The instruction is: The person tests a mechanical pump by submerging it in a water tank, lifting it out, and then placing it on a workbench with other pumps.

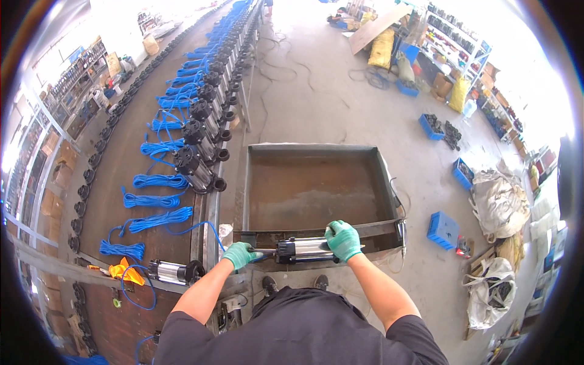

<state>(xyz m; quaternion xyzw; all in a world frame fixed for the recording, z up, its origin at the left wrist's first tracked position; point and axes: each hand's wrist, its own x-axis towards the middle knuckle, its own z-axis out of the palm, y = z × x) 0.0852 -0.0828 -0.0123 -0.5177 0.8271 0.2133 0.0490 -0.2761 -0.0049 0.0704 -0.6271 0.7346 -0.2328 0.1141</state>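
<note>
A silver, black-ended cylindrical pump (307, 248) lies level across the near side of a metal tank (250, 188). My right hand (344, 239), in a green glove, is closed over the pump's right end; a thin tip sticks out past it. At the left end, my green-gloved left hand (240, 255) is closed round a narrow dark part; its fingers partly hide what this is. A blue cable (210, 225) runs from the bench to that hand. Left of it, a second silver pump (174, 272) lies on the bench beside an orange cloth (127, 271).
Along the long bench (115, 207) at left stand several pumps (194, 170) with coiled blue cables (159, 219). Brownish water (316, 182) covers the tank's bottom. On the floor at right are blue crates (443, 230) and white sacks (500, 204). Shelves line both sides.
</note>
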